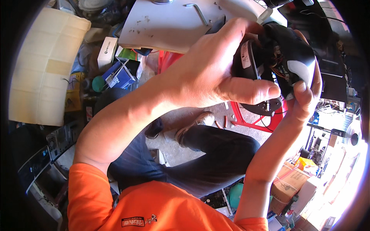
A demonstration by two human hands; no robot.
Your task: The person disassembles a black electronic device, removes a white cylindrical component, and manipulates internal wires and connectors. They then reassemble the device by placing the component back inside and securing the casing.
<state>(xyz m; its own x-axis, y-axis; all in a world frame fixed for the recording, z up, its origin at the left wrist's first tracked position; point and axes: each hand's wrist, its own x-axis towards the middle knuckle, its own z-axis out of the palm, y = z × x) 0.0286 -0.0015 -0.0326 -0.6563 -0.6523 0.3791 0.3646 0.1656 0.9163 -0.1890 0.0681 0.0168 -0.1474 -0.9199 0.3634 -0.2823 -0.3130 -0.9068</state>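
Note:
Up at the right, both hands hold a black rounded device with its casing parted and thin coloured wires showing inside. I cannot make out its exact kind. My left hand is closed round the left part, which bears a pale label, with the thumb stretched along its near side. My right hand grips the part on the right from its far side, the thumb beside a white patch. A dark round piece with a small metal fitting hangs below my left thumb. Most fingers are hidden behind the device.
A white worktop with a hex key lies beyond my left hand. Below the device is a red stool. White and blue boxes stand at left, a cardboard box at lower right. Pliers seem to lie on the floor.

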